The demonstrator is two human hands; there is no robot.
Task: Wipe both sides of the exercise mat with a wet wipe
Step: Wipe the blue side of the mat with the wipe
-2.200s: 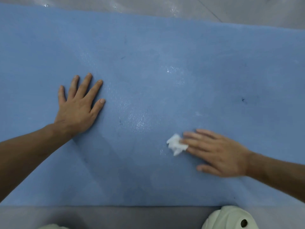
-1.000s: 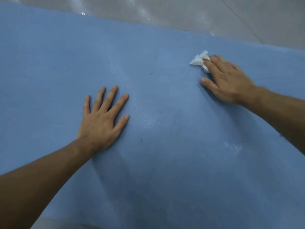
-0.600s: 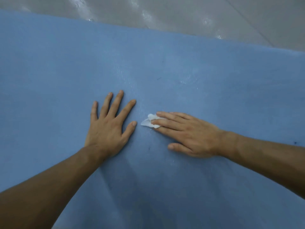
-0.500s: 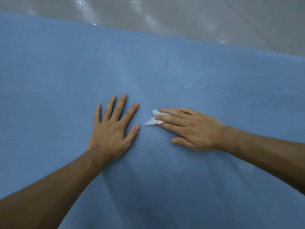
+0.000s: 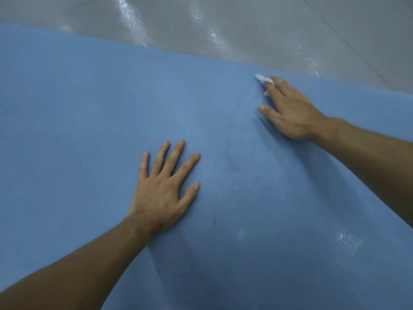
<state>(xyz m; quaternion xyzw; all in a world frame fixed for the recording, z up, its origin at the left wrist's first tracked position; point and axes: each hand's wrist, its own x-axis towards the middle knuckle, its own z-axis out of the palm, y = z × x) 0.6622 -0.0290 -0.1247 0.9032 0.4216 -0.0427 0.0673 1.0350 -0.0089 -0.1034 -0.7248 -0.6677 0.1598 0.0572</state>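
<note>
Pressing the wet wipe (image 5: 264,79) to the mat (image 5: 89,108), the right hand (image 5: 290,115) lies flat beyond the splayed left hand (image 5: 161,193).

One wide-angle camera, worn on the person's head, looks forward and steeply down, close over the blue exercise mat (image 5: 89,113). The left hand (image 5: 161,193) enters from below, the right hand (image 5: 288,113) from the right. Grey floor (image 5: 268,23) lines the top edge.
</note>
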